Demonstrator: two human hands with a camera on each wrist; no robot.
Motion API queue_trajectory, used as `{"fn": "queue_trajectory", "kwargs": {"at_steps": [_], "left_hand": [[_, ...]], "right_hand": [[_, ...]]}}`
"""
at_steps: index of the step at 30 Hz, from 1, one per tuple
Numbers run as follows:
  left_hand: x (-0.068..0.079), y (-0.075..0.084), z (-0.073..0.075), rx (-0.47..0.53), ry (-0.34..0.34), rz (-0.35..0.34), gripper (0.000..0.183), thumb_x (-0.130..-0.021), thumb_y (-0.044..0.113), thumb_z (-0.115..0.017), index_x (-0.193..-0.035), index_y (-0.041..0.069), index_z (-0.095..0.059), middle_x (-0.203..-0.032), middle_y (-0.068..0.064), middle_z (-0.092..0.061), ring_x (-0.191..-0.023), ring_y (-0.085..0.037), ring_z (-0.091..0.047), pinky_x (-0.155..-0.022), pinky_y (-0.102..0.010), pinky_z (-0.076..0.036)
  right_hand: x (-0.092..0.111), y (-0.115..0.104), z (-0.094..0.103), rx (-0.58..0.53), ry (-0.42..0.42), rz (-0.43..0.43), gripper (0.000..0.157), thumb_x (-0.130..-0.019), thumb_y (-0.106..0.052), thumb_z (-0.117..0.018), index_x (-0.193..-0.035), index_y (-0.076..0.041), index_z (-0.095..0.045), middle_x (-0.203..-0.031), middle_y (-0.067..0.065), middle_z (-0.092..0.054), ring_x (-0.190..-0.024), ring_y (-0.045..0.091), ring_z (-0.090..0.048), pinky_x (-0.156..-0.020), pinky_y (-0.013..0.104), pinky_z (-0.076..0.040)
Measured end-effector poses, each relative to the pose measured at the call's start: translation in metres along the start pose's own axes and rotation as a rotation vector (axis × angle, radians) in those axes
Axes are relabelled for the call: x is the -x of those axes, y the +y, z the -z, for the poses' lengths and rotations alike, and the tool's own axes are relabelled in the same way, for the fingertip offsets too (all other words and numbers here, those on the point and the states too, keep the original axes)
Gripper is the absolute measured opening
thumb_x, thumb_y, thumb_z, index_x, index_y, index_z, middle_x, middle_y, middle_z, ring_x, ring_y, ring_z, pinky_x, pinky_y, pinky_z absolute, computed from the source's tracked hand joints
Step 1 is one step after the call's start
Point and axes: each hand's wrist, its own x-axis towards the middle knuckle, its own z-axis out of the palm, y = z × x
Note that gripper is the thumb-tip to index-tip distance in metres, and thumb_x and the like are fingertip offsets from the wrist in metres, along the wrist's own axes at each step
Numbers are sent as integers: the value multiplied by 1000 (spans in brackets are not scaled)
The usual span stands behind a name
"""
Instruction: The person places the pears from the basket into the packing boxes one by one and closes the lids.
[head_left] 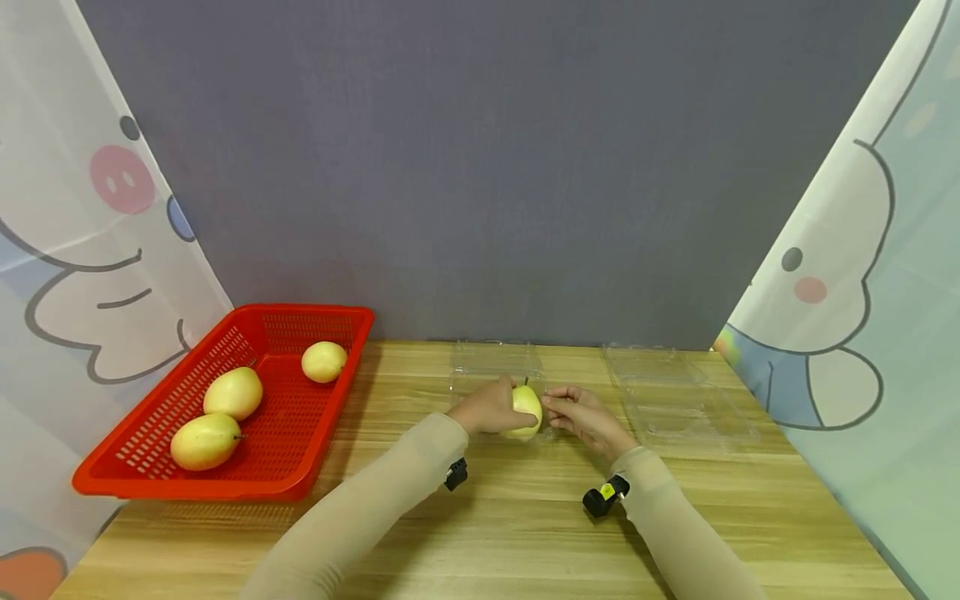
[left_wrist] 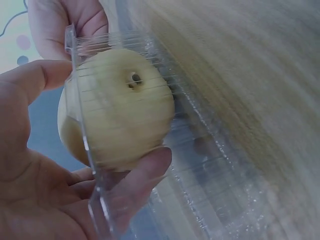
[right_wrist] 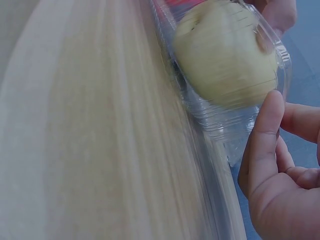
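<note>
A yellow pear [head_left: 528,408] with a short dark stem sits in the near part of a clear plastic clamshell box [head_left: 495,358]. My left hand [head_left: 483,408] grips the pear from the left, its fingers curled round the fruit. Through the ribbed plastic wall, the pear's underside [left_wrist: 120,110] shows in the left wrist view. At the box's right side, my right hand [head_left: 588,418] pinches the rim between thumb and finger. In the right wrist view, the thumb's tip lies against the box's edge [right_wrist: 220,122], close beside the pear.
A red plastic basket [head_left: 300,483] stands on the left with three yellow pears inside, one pear [head_left: 325,362] near its far right corner. Another clear clamshell box [head_left: 667,404] lies open at the right. A grey panel [head_left: 487,167] rises behind the wooden table [head_left: 510,533].
</note>
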Motion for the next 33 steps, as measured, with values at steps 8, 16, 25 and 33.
{"fn": "queue_trajectory", "kwargs": {"at_steps": [8, 16, 25, 33], "left_hand": [[1, 0, 0, -7, -35, 32, 75, -88, 40, -71, -140, -6, -42, -86, -8, -60, -66, -17, -55, -57, -31, -49], [2, -1, 3, 5, -58, 30, 72, -89, 42, -71, -136, -6, -45, -88, -8, -60, -70, -19, -57, -62, -35, -52], [5, 0, 9, 27, -45, 6, 68, -89, 39, -73, -134, -6, -48, -93, -8, -60, -75, -20, -58, -65, -32, -51], [4, 0, 10, -13, -35, 10, 59, -91, 39, -69, -127, -4, -52, -91, -8, -59, -70, -18, -56, -60, -30, -49]], "right_hand": [[-1, 2, 0, 7, 10, -5, 36, -102, -8, -58, -129, 9, -44, -108, 11, -55, -80, 12, -60, -70, 20, -55], [-2, 1, 0, 4, 10, -6, 34, -102, -7, -58, -129, 9, -44, -107, 11, -56, -80, 12, -61, -70, 20, -55], [-1, 1, 0, 11, 7, -5, 37, -102, -8, -58, -130, 10, -43, -106, 11, -56, -81, 12, -60, -69, 20, -54], [-3, 3, 2, 17, 8, 2, 39, -101, -10, -59, -130, 11, -43, -105, 11, -55, -81, 12, -59, -69, 20, -54]]}}
